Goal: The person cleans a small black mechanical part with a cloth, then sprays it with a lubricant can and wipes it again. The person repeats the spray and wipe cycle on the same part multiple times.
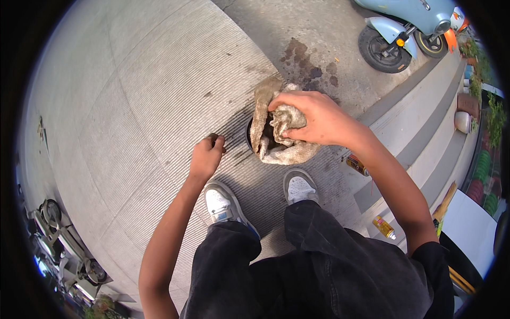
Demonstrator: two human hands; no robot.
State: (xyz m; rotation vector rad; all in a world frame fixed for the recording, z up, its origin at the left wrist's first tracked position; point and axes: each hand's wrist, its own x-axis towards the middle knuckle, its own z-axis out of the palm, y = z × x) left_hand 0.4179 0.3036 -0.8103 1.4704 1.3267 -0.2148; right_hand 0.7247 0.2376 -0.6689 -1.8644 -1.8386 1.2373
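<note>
My right hand (317,118) is closed on a bunched, dirty whitish rag (289,120). Beneath it, more stained cloth (284,155) hangs over the rim of a round dark container (248,134), hiding most of it. The container stands on the ground just beyond my shoes, and its inside lies in shadow. Left of it, my left hand (207,158) hovers apart from the cloth. Its fingers are curled in, their tips dark, and nothing shows between them.
Ribbed pavement (143,101) spreads leftward. Steps (419,125) rise on the right, with a spray can (357,165) and a yellow can (383,227) near them. A light blue scooter (396,40) is parked at the far right. Dark wet stains (305,61) mark the concrete beyond the container.
</note>
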